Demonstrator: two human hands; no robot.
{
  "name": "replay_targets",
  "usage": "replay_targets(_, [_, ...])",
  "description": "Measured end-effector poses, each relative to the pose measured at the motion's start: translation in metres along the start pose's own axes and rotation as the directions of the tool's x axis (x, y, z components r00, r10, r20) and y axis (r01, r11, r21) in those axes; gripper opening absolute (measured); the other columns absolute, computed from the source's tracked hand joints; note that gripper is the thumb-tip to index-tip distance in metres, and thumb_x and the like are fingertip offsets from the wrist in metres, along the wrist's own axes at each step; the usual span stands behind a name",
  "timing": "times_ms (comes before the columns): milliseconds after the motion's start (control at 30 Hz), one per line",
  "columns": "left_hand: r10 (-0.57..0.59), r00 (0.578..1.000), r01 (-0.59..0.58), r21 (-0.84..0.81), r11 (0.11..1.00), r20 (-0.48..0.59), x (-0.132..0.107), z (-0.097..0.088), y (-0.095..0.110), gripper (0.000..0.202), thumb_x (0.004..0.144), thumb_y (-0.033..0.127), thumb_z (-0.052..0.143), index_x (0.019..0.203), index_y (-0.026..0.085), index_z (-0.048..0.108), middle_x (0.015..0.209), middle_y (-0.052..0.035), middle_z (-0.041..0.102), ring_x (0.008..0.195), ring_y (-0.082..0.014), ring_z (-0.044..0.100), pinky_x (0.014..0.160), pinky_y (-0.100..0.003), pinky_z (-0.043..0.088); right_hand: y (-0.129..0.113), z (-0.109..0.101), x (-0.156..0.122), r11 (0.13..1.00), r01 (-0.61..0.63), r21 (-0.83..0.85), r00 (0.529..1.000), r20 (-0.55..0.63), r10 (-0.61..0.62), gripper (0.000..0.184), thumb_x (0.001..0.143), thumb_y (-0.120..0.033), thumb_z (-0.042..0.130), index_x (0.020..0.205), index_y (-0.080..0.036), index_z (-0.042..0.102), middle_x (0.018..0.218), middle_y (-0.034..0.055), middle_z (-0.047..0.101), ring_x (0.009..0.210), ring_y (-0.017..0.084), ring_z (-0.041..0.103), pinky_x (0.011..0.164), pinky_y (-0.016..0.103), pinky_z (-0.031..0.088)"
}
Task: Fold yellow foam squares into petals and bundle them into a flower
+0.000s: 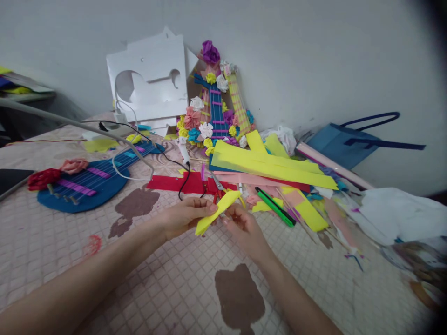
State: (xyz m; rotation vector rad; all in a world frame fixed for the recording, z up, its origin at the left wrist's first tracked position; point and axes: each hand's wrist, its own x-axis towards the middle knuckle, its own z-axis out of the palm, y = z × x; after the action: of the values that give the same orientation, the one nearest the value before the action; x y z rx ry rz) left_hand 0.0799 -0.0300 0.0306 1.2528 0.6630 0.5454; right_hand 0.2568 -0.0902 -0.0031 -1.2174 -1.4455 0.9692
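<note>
My left hand (186,215) pinches a folded strip of yellow crepe paper (219,211) between thumb and fingers, and the strip lies slanted, its upper end to the right. At the strip's right edge, the fingers of my right hand (244,228) are bent and closed on it; their tips are partly hidden. Just beyond the hands are scissors (217,181) with red handles, partly covered by the yellow paper. A red paper strip (171,183) lies behind my left hand. To the right of my right hand rests a green utility knife (275,207).
Yellow paper sheets (265,160) are piled behind the hands. A blue guitar-shaped craft (94,186) lies at left, crossed by cables. Flower-trimmed guitar crafts (216,107) lean on the wall beside white foam packaging (150,79). A glue gun (183,150), blue bag (344,144) and paper scraps surround them.
</note>
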Motion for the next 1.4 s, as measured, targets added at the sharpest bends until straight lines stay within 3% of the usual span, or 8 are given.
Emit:
replay_targets(133, [-0.141,0.989,0.144,-0.085,0.986,0.047,0.000,0.000,0.002,0.037,0.067,0.046,0.074,0.073,0.011,0.060,0.062,0.0000,0.058,0.050,-0.0057,0.047,0.045,-0.017,0.035,0.005,0.001,0.000,1.000,-0.004,-0.021,0.999,0.043,0.005,0.010,0.081,-0.029,0.057,0.083,-0.018,0.057,0.082,0.0018,0.057,0.077,0.016,0.054,0.070,0.030,0.045])
replay_targets(367, [-0.095,0.994,0.096,0.017,0.995,-0.046,0.000,-0.002,0.002,0.034,0.065,0.040,0.075,0.071,0.012,0.058,0.061,0.0023,0.057,0.051,-0.0056,0.046,0.046,-0.017,0.033,0.005,0.002,-0.002,0.999,0.013,0.037,0.999,-0.030,-0.012,0.030,0.080,-0.031,0.061,0.106,-0.024,0.047,0.101,0.0053,0.057,0.092,0.019,0.058,0.078,0.035,0.049])
replay_targets(533, [-0.186,0.982,0.186,-0.004,0.983,0.035,0.000,-0.005,0.003,0.032,0.068,0.040,0.073,0.074,0.012,0.059,0.061,0.0015,0.059,0.050,-0.0066,0.049,0.047,-0.018,0.034,-0.004,-0.007,-0.001,0.939,0.264,-0.221,0.939,-0.163,-0.303,0.065,0.077,-0.021,0.063,0.132,-0.031,0.029,0.133,0.0104,0.038,0.113,0.024,0.049,0.086,0.042,0.049])
replay_targets(700, [-0.241,0.965,0.249,-0.075,0.965,0.106,0.001,-0.007,-0.005,0.030,0.067,0.037,0.075,0.077,0.012,0.060,0.065,-0.0002,0.061,0.057,-0.0086,0.055,0.051,-0.018,0.037,-0.013,-0.016,-0.001,0.574,0.558,-0.600,0.780,0.145,-0.608,0.040,0.082,-0.009,0.054,0.114,-0.032,0.053,0.136,0.0055,0.039,0.126,0.027,0.038,0.098,0.052,0.037])
replay_targets(800, [-0.253,0.960,0.261,-0.055,0.964,0.118,0.002,-0.007,-0.008,0.031,0.068,0.038,0.073,0.079,0.012,0.059,0.065,-0.0002,0.060,0.056,-0.0086,0.055,0.050,-0.018,0.035,-0.013,-0.016,-0.001,0.520,0.604,-0.604,0.738,0.179,-0.650,0.029,0.084,-0.010,0.054,0.104,-0.030,0.059,0.122,0.0048,0.055,0.116,0.025,0.047,0.094,0.049,0.041])
replay_targets(933, [-0.164,0.985,0.148,0.214,0.965,0.059,0.002,-0.004,-0.004,0.033,0.074,0.045,0.065,0.078,0.013,0.059,0.065,0.0007,0.058,0.057,-0.0093,0.051,0.051,-0.020,0.035,-0.010,-0.014,-0.001,0.543,0.590,-0.598,0.762,0.190,-0.619,0.022,0.086,-0.013,0.052,0.100,-0.026,0.063,0.101,0.0035,0.066,0.105,0.023,0.052,0.091,0.046,0.043])
replay_targets(1133, [0.222,0.975,-0.164,0.623,0.765,-0.015,-0.004,0.001,0.004,0.021,0.083,0.035,0.055,0.086,0.015,0.062,0.080,-0.0020,0.064,0.074,-0.0133,0.058,0.064,-0.023,0.045,-0.008,-0.012,-0.002,0.579,0.519,-0.628,0.816,0.165,-0.553,0.016,0.087,-0.014,0.051,0.093,-0.023,0.063,0.089,0.0040,0.066,0.096,0.022,0.053,0.087,0.044,0.043])
replay_targets(1400, [0.454,0.858,-0.409,0.854,0.321,0.240,-0.007,0.001,0.002,0.013,0.088,0.024,0.053,0.089,0.017,0.065,0.085,-0.0030,0.066,0.080,-0.0150,0.059,0.075,-0.027,0.043,-0.011,-0.006,-0.005,0.624,0.455,-0.636,0.854,0.113,-0.507,0.012,0.083,-0.009,0.053,0.086,-0.020,0.057,0.083,0.0047,0.061,0.090,0.022,0.050,0.082,0.041,0.043])
